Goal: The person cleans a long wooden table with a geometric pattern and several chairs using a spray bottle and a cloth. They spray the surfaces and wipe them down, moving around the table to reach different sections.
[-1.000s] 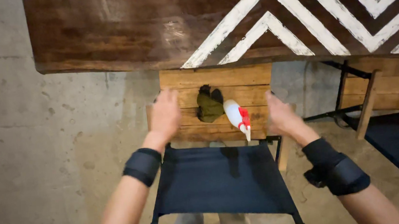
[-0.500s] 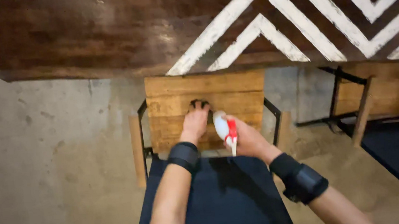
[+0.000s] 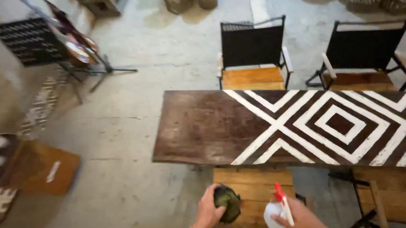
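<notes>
Where both hands lay flat on the wooden chair seat (image 3: 255,192) a second ago, the left hand (image 3: 209,210) now clutches a dark green cloth (image 3: 227,203) and the right hand (image 3: 302,218) grips a white spray bottle (image 3: 274,214), beside the patterned table (image 3: 204,128).

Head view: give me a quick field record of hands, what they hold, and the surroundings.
left hand: left hand gripping a dark green cloth
right hand: right hand holding a white spray bottle with a red trigger
below hands: wooden chair seat, cloth held just above it
table: dark wooden table with a white geometric pattern, nothing on it
far side: two black-backed chairs with wooden seats
floor: grey concrete floor; a cardboard box at left
</notes>
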